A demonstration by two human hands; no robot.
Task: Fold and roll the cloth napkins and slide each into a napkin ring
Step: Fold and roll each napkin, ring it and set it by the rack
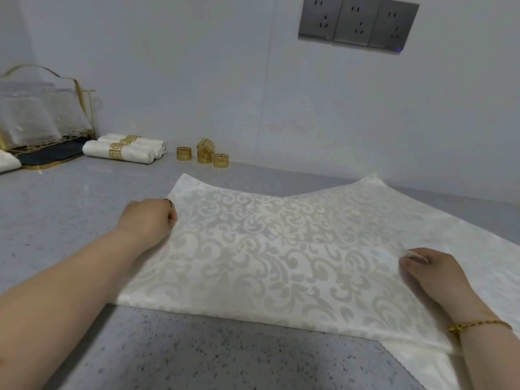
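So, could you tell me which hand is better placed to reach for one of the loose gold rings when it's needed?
Probably the left hand: it grips the left edge of the napkin, nearer the loose rings at the back. The right hand pinches the opposite edge.

Nothing here can be read: no lettering, brand or number shows on the wall sockets [358, 21] at upper right, nor on the gold napkin rings [204, 156] left of centre.
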